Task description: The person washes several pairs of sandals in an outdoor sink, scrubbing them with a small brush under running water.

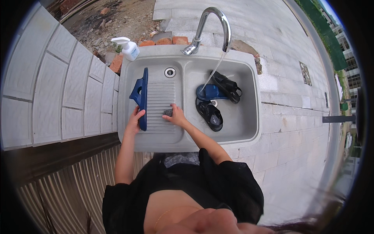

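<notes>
My left hand (134,121) grips the heel end of a blue slipper (143,97), which is turned up on its side with its strap to the left. The slipper is over the ribbed washboard (161,93) in the left part of the grey sink (185,148). To its right, my right hand (177,116) is closed on a dark grey scouring pad (167,112), apart from the slipper. In the right basin, water from the tap (215,15) runs onto a second blue slipper (210,91). Beside it are two black sandals (230,87) (210,115).
A white pump bottle (127,49) stands on the sink's back left corner. A white block wall (58,82) rises close on the left. The left part has a drain (170,72) at its back. Broken bricks (180,40) lie behind the sink, and paving (288,128) spreads to the right.
</notes>
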Motion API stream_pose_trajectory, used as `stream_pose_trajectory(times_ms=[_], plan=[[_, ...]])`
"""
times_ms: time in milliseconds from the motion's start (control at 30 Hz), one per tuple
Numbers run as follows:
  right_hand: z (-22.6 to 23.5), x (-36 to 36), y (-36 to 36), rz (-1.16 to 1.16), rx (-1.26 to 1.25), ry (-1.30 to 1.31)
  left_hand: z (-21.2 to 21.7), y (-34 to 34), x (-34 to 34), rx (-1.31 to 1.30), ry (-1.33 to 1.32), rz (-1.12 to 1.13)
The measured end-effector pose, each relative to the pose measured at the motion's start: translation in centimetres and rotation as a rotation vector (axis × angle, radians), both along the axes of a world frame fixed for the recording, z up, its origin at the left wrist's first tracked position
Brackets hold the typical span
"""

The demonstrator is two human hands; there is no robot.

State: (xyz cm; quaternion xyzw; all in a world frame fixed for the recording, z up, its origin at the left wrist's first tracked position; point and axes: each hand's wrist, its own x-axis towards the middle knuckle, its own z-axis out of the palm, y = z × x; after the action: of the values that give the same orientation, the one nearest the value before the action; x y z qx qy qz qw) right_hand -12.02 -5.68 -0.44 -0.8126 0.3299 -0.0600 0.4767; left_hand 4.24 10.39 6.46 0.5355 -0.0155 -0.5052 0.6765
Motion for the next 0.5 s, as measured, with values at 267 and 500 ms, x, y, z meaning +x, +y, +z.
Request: stream_pose_trajectory(times_ms=[267,500], plan=[[0.7,-7.9,-2.3,-0.279,0.118,-0.074,2.7,-5.9,-5.1,-0.383,0.849,-0.125],[4.5,-19.9,-2.8,-0.561,0.189,-0.166,4.2,-11.0,-11.7,-0.301,0.812,-0.453]])
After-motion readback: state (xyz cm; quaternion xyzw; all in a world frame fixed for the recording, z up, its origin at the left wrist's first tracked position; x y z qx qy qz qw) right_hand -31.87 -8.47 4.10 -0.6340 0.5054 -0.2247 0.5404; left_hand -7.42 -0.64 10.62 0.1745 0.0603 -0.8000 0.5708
